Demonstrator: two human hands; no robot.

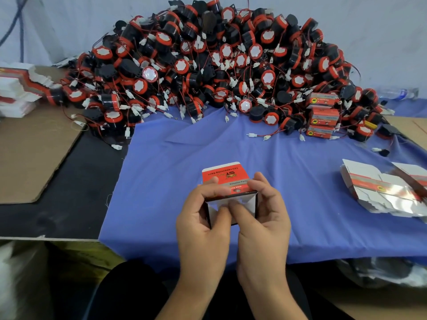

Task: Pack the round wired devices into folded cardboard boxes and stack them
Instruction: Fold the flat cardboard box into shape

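Above cloth point(161, 181) | left hand point(201, 220), right hand point(263, 218) hold box point(225, 177) | opening faces person

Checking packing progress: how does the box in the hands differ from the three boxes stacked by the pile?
The held box is open, one flap unfolded; the stacked boxes are closed. The left hand and right hand grip the held box over the blue cloth; the stacked boxes sit against the device pile. Both are red-and-white printed.
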